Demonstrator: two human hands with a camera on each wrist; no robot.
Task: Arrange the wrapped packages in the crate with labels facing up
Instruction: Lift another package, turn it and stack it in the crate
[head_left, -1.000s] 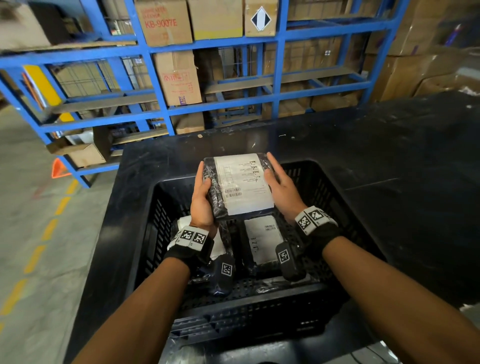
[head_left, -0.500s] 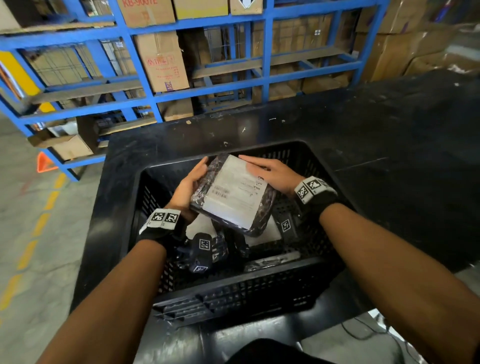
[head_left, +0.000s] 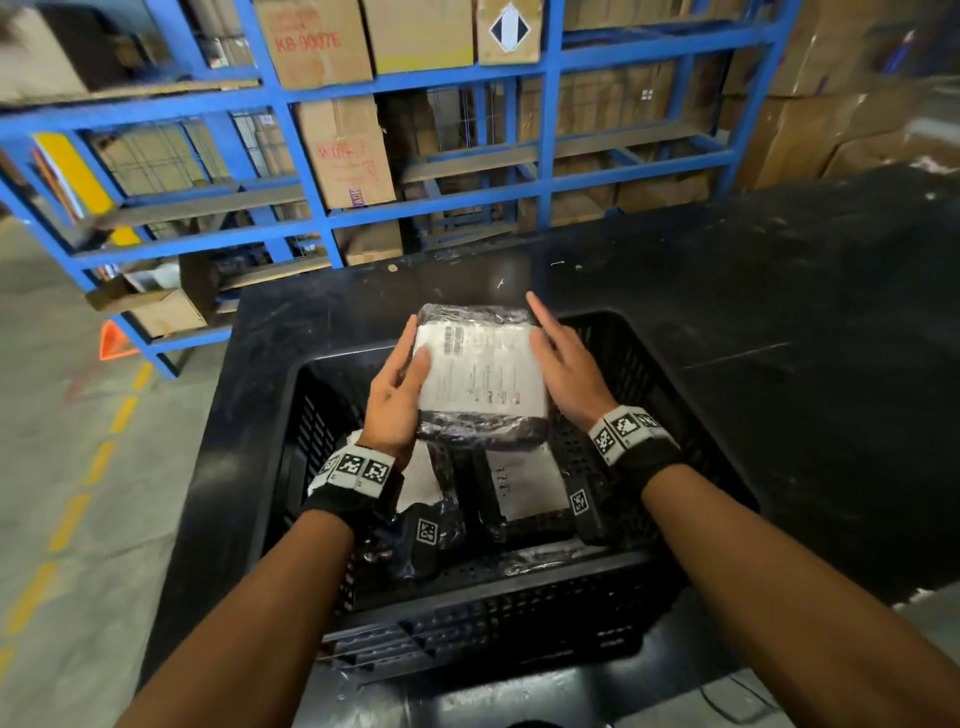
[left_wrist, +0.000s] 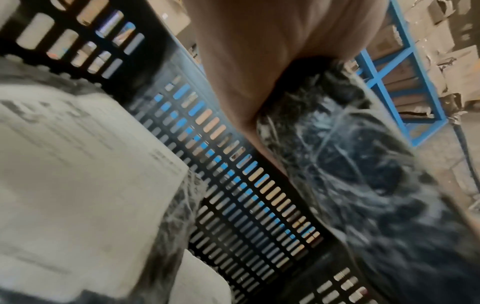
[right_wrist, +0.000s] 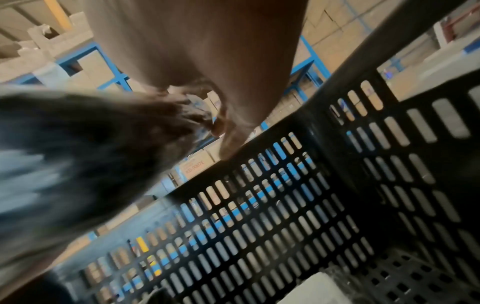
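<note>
A black-wrapped package (head_left: 480, 379) with a white label facing up is held level above the black crate (head_left: 670, 431). My left hand (head_left: 400, 389) grips its left edge, thumb lying on the label. My right hand (head_left: 563, 364) lies with straight fingers against its right edge. In the left wrist view the palm (left_wrist: 246, 61) cups the dark wrap of the held package (left_wrist: 350, 168). The right wrist view shows my right hand (right_wrist: 207, 61) beside the blurred held package (right_wrist: 78, 148). Two more packages lie label up in the crate, one on the right (head_left: 524, 483) and one under my left wrist (head_left: 423, 480).
The crate stands on a black table (head_left: 779, 338) whose left edge drops to a concrete floor (head_left: 62, 493). Blue shelving (head_left: 311, 171) loaded with cardboard boxes stands behind the table. The crate's slotted walls (right_wrist: 285, 205) rise around both hands.
The package, tilted and low in the crate half a second ago, is now raised and level. Its barcode end has turned from the near side to the far side.
</note>
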